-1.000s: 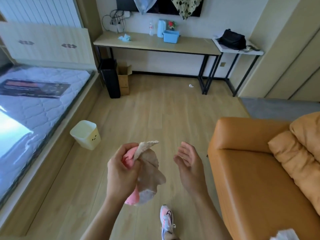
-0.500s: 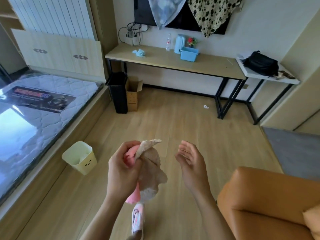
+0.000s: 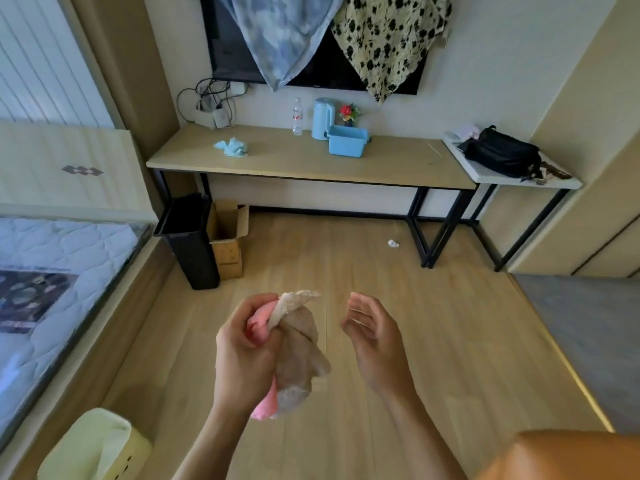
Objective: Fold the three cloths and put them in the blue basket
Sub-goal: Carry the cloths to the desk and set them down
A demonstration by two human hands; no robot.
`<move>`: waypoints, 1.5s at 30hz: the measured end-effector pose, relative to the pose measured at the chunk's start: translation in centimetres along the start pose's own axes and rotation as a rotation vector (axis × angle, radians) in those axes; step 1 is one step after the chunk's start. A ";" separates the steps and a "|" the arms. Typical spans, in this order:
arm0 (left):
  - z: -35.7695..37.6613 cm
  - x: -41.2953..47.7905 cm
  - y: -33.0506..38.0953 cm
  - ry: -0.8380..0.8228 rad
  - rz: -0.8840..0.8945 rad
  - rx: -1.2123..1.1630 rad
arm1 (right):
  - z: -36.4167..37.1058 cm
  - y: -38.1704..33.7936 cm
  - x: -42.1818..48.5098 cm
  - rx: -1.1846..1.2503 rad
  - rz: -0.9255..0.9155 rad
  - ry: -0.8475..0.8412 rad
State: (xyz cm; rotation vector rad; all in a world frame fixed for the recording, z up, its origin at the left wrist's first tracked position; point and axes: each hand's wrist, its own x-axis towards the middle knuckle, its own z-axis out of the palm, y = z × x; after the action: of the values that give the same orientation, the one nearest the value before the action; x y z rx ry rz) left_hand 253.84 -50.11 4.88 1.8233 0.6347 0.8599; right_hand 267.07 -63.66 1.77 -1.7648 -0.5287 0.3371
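My left hand is closed around two bunched cloths held over the floor: a beige cloth hanging to the right of my fingers and a pink cloth tucked behind it, its lower end showing below my palm. My right hand floats beside them with fingers apart, holding nothing. A crumpled light blue cloth lies on the left part of the long wooden table. The blue basket stands on the same table, right of centre.
A water bottle, a blue kettle and flowers stand behind the basket. A black bag sits on the white side table. A black bin and cardboard box stand left of the table. Yellow bin, mattress, orange sofa corner.
The view has moved forward and tilted up toward the table, so the sofa has slid mostly out of view. My hands keep the same pose with the cloths.
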 end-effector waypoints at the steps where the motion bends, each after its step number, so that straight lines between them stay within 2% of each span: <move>1: 0.1 1.6 0.0 0.008 0.002 0.000 | 0.3 -0.4 1.4 -0.006 -0.003 0.000; 9: 3.5 18.6 -4.1 0.054 0.021 -0.011 | 5.3 -0.2 19.6 0.114 -0.038 0.027; 18: 7.3 39.7 -8.9 0.090 -0.032 0.005 | 11.6 -1.1 43.9 0.162 -0.057 -0.110; 25: 9.3 55.0 -12.6 0.125 -0.031 0.052 | 15.3 -2.5 59.2 0.158 -0.068 -0.164; 31: 12.3 68.6 -17.7 0.118 -0.053 0.006 | 19.1 -1.4 72.7 0.146 -0.050 -0.111; 37: 14.4 82.1 -22.1 0.044 -0.122 -0.028 | 22.0 -1.1 85.1 0.085 -0.017 -0.094; 45: 17.0 97.2 -27.6 0.029 -0.156 0.156 | 24.3 -0.8 98.8 0.070 0.010 -0.097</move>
State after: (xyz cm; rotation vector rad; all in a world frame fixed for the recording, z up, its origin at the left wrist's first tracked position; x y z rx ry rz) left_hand 325.60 23.03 1.61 1.8739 0.8717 0.7514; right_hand 339.42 7.87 1.24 -1.6905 -0.5707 0.4452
